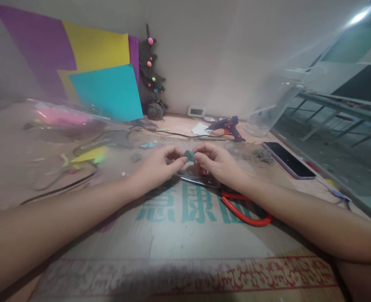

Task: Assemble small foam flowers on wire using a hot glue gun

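Between my two hands is a small teal-green piece, fuzzy-looking and too blurred to name for certain. My left hand pinches its left side with thumb and fingertips. On the other side my right hand grips it the same way, fingers curled. Just under the hands lie scissors with red handles; their blade runs left beneath my right hand, which partly hides them. All of this is above a pale board printed with green characters and a red pattern.
Behind the hands are a blue glue gun, a small white display and a decorated yarn tree. A phone lies right, beside grey yarn. Coloured sheets lean at back left, near a pink-filled plastic bag.
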The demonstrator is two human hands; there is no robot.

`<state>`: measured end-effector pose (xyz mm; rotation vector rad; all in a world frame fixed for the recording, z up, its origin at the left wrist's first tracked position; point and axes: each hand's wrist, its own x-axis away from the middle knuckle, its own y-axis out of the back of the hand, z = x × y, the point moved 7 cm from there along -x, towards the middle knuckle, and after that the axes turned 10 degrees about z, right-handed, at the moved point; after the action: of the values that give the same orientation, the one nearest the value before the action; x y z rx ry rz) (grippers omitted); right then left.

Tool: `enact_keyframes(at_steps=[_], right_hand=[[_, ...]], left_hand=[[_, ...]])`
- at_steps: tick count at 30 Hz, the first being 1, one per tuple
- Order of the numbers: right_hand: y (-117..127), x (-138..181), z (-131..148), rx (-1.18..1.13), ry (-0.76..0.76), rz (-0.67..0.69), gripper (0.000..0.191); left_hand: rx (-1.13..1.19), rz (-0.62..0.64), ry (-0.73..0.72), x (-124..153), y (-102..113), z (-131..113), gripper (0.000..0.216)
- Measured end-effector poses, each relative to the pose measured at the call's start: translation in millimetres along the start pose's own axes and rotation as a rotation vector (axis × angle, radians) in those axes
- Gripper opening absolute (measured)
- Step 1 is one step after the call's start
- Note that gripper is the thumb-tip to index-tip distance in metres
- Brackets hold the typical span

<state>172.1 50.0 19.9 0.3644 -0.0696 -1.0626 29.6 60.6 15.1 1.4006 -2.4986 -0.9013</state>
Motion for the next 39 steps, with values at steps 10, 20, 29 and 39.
enact_keyframes(at_steps=[10, 20, 29, 39], right_hand=[[15.2, 4.2, 4.3, 0.048, 0.058, -0.166, 0.042], [30.8, 13.7, 19.2, 0.053, 0.233, -0.384, 0.02], [19.6, 2.0, 5.0, 0.051, 0.096, -0.217, 0.019], [1.9, 1.7, 3.7, -0.017, 0.045, 0.019, 0.03]], left_hand=[[0.003, -0.043, 0.0, 0.6, 3.6, -3.6, 0.021], [0.042, -0.063, 0.017, 0.1, 5.3, 2.5, 0.02], [0.011, -0.063, 0.013, 0.0, 5.6, 0.8, 0.022], [-0.081, -0.071, -0.06, 2.4, 6.9, -4.3, 0.019]])
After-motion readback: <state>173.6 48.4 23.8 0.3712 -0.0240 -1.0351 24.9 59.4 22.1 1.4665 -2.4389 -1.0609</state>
